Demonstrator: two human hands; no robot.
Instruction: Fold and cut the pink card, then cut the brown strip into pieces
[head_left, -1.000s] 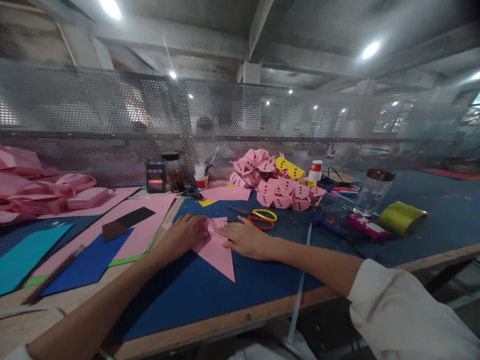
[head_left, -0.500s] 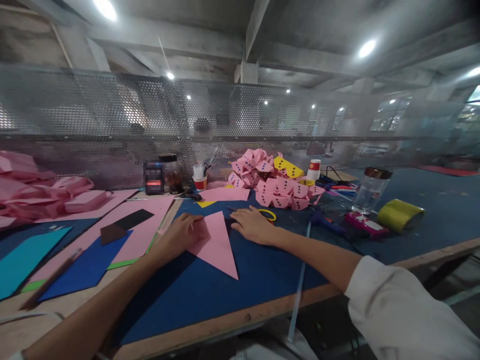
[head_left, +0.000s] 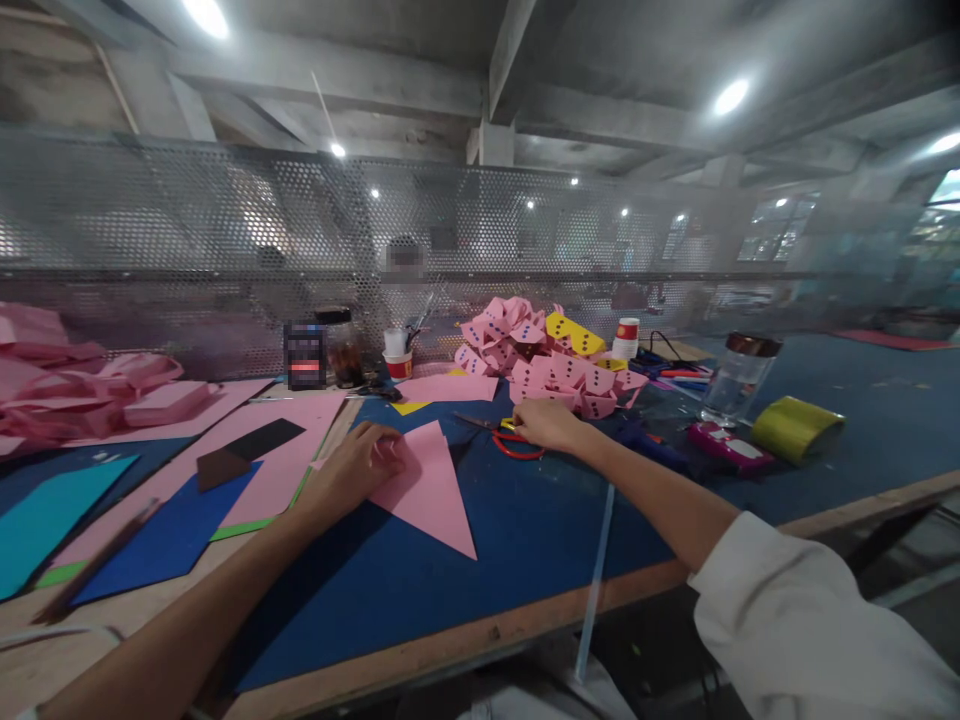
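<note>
Evidently, the scissors (head_left: pixel 498 433) lie blades-left toward the pink paper (head_left: pixel 429 472), the nearer right hand (head_left: pixel 551 425) closed around their handle end, the left hand's (head_left: pixel 356 462) curled grip indeterminable.

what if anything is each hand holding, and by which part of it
The left hand holds the pink paper by its left side. The right hand has fingers at the scissors' yellow handle; whether they grip it cannot be told.
</note>
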